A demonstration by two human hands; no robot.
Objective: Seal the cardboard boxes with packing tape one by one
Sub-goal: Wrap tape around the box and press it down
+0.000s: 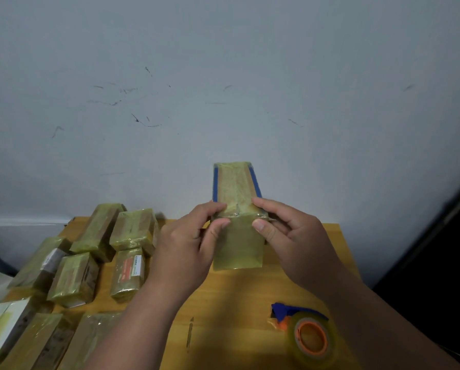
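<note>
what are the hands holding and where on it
Both the left hand and right hand pinch the near end of a taped box, held above the table.

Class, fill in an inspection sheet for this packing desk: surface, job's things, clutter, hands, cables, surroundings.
Surface: wooden table, yellow-brown, set against the wall.
Job's things: long box held up, wrapped in yellowish tape, a loose tape flap hanging from its near end; tape roll on a blue dispenser, near right.
Clutter: taped boxes grouped on the table's left.
Hands: left hand and right hand both pinch the box's near end.
Cables: nothing seen.
Surroundings: scuffed grey wall; dark door at right.
</note>
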